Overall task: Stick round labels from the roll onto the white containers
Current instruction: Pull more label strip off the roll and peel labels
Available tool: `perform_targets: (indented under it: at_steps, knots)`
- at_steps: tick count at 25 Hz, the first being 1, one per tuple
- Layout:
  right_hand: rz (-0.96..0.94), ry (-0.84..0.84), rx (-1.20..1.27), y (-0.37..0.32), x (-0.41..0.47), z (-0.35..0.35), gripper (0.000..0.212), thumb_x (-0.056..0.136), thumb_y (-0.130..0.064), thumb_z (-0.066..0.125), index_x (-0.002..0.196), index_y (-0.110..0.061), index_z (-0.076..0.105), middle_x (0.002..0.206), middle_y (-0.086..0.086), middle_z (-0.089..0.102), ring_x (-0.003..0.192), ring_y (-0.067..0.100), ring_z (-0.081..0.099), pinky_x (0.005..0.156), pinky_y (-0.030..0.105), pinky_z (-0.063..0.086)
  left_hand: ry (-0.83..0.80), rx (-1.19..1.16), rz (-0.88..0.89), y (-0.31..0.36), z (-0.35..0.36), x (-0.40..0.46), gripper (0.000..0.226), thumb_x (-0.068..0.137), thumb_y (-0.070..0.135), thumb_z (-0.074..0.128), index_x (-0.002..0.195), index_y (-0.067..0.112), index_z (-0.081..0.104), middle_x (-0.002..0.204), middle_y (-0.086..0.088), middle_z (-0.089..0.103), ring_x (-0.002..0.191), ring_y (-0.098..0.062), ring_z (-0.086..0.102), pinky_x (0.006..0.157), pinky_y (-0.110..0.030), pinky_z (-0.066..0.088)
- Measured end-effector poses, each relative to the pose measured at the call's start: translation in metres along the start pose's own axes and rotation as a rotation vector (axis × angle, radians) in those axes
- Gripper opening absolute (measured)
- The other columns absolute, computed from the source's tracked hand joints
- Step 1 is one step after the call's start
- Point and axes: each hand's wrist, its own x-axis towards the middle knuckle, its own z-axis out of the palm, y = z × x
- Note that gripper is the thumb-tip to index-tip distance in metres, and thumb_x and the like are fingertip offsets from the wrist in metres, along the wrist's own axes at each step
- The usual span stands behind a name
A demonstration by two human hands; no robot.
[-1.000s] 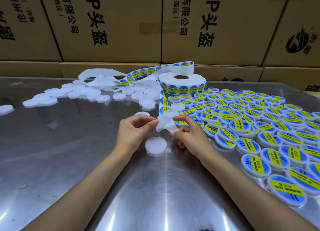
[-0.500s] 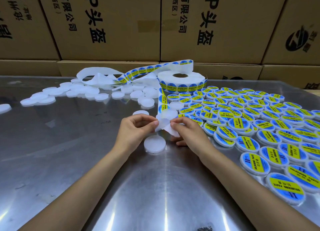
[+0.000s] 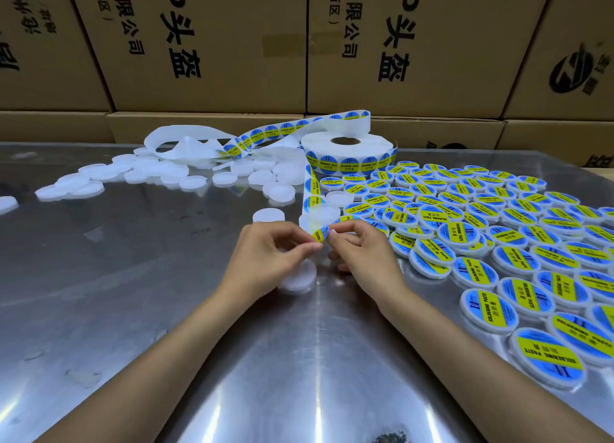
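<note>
Hands, left (image 3: 265, 260) and right (image 3: 362, 256), pinching label strip (image 3: 312, 190) end, strip running lengthwise away toward roll (image 3: 347, 152), white container (image 3: 299, 278) below.

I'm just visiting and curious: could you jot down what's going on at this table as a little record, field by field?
Job: sticking round labels onto white containers
Left hand: pinches the label strip at its end
Right hand: pinches a blue and yellow label at the strip's end
Next container: plain white, on the table below the hands
Label roll: lies flat further back
Labelled containers: crowded on the right
Plain containers: scattered at the back left
Behind: cardboard boxes
</note>
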Motion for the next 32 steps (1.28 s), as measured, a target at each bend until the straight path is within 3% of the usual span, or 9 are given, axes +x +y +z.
perform_targets:
  at_steps: [5, 9, 12, 16, 21, 23, 26, 28, 32]
  knots:
    - [0.012, -0.003, 0.009, 0.001, 0.000, -0.001, 0.009, 0.085, -0.017, 0.066, 0.081, -0.021, 0.059, 0.071, -0.010, 0.072, 0.061, 0.004, 0.062, 0.060, 0.022, 0.048, 0.082, -0.276, -0.158, -0.002, -0.005, 0.006, 0.015, 0.082, 0.007, 0.069, 0.068, 0.014, 0.068, 0.060, 0.004, 0.069, 0.055, -0.004, 0.060, 0.054, -0.015, 0.048]
    - [-0.015, 0.004, -0.027, 0.004, -0.001, 0.000, 0.008, 0.084, -0.018, 0.067, 0.083, -0.021, 0.060, 0.078, -0.005, 0.073, 0.059, 0.002, 0.059, 0.061, 0.025, 0.047, 0.055, -0.089, -0.173, 0.001, 0.002, 0.002, 0.022, 0.081, 0.034, 0.070, 0.066, 0.017, 0.070, 0.063, 0.002, 0.069, 0.061, -0.011, 0.063, 0.059, -0.025, 0.048]
    - [-0.113, 0.042, -0.120, 0.004, -0.005, 0.004, 0.008, 0.080, -0.021, 0.067, 0.083, -0.024, 0.060, 0.082, -0.008, 0.074, 0.062, 0.000, 0.063, 0.059, 0.024, 0.048, 0.050, 0.096, -0.220, 0.001, 0.011, 0.001, 0.037, 0.075, 0.051, 0.068, 0.064, 0.017, 0.063, 0.060, 0.006, 0.063, 0.057, -0.007, 0.055, 0.057, -0.021, 0.043]
    - [-0.274, 0.092, -0.330, 0.000, -0.011, 0.011, 0.009, 0.080, -0.030, 0.066, 0.084, -0.027, 0.058, 0.083, -0.016, 0.072, 0.071, 0.003, 0.066, 0.069, 0.032, 0.053, 0.034, 0.078, -0.271, -0.001, 0.012, 0.004, 0.028, 0.083, 0.039, 0.066, 0.067, 0.017, 0.063, 0.062, 0.007, 0.063, 0.057, 0.000, 0.052, 0.055, -0.012, 0.038]
    - [-0.155, 0.139, -0.133, 0.000, -0.006, 0.005, 0.015, 0.082, -0.015, 0.066, 0.082, -0.027, 0.057, 0.083, -0.006, 0.073, 0.069, 0.007, 0.066, 0.068, 0.027, 0.052, 0.053, -0.107, -0.361, -0.003, 0.006, 0.008, 0.020, 0.087, 0.015, 0.063, 0.067, 0.017, 0.062, 0.060, 0.005, 0.057, 0.054, -0.005, 0.048, 0.057, -0.021, 0.037]
    - [-0.075, 0.172, 0.002, 0.000, -0.003, 0.000, 0.016, 0.083, -0.010, 0.065, 0.081, -0.025, 0.058, 0.077, -0.006, 0.072, 0.060, 0.003, 0.061, 0.060, 0.020, 0.048, 0.092, -0.226, -0.421, -0.003, 0.005, 0.010, 0.019, 0.089, 0.013, 0.061, 0.070, 0.014, 0.061, 0.058, 0.005, 0.053, 0.045, -0.002, 0.043, 0.051, -0.016, 0.036]
    - [-0.018, 0.185, 0.087, -0.001, -0.001, -0.004, 0.016, 0.084, -0.008, 0.064, 0.082, -0.023, 0.058, 0.072, -0.010, 0.071, 0.061, 0.007, 0.059, 0.059, 0.021, 0.046, 0.169, -0.343, -0.453, -0.001, 0.004, 0.010, 0.016, 0.090, 0.014, 0.060, 0.075, 0.014, 0.060, 0.056, 0.007, 0.053, 0.041, -0.002, 0.043, 0.047, -0.015, 0.038]
    - [-0.023, 0.167, 0.051, -0.001, -0.001, -0.002, 0.016, 0.083, -0.008, 0.064, 0.084, -0.023, 0.060, 0.078, -0.007, 0.070, 0.067, 0.010, 0.060, 0.064, 0.025, 0.048, 0.197, -0.391, -0.433, 0.000, 0.003, 0.010, 0.014, 0.090, 0.016, 0.061, 0.077, 0.016, 0.063, 0.052, 0.013, 0.055, 0.044, 0.000, 0.045, 0.051, -0.015, 0.040]
    - [-0.102, 0.215, -0.105, -0.004, 0.000, -0.001, 0.009, 0.084, -0.016, 0.064, 0.089, -0.024, 0.066, 0.098, -0.001, 0.060, 0.067, -0.004, 0.052, 0.070, 0.019, 0.043, 0.194, -0.440, -0.377, 0.001, 0.000, 0.008, 0.007, 0.087, 0.024, 0.065, 0.082, 0.020, 0.068, 0.059, 0.017, 0.057, 0.052, 0.000, 0.044, 0.057, -0.021, 0.040]
